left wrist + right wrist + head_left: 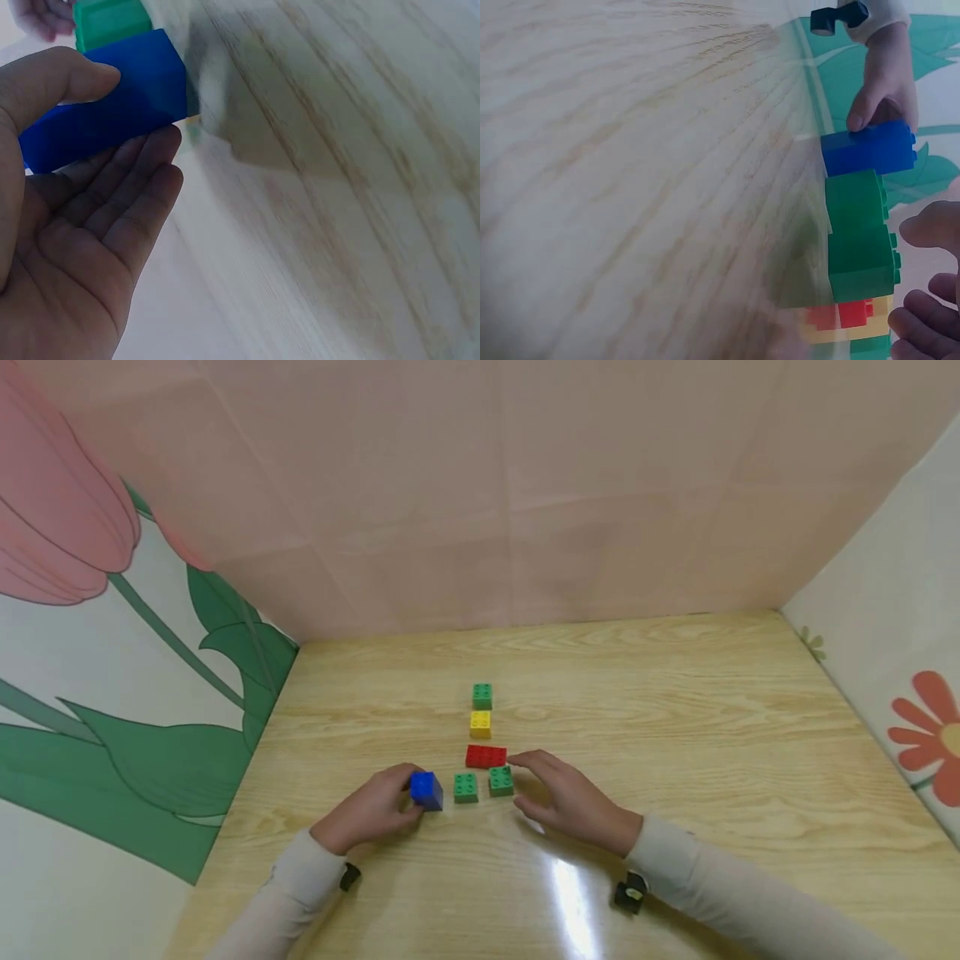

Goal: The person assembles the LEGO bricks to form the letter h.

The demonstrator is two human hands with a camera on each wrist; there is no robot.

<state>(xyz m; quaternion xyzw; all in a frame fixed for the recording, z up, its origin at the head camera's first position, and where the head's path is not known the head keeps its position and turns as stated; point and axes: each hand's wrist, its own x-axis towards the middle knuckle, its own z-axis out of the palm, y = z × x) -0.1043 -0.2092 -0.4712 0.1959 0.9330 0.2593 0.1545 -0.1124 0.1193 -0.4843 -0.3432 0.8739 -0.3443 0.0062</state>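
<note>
My left hand (375, 812) holds a blue toy brick (426, 791) on the table, thumb on one side and fingers on the other; the left wrist view shows this grip on the blue brick (139, 94). Just right of it sits a green brick (466, 788), then a second green brick (501, 782). Behind these lies a longer red brick (486, 756). My right hand (576, 800) hovers around the right side of the second green brick, fingers extended and thumb apart. In the right wrist view its fingertips (919, 326) are spread beside the bricks, gripping nothing.
Farther back a yellow brick (481, 725) and another green brick (482, 697) stand in line behind the red one. The wood-grain table (675, 718) meets a pink backdrop (510, 510) at the rear. Flower-patterned panels (172, 752) flank both sides.
</note>
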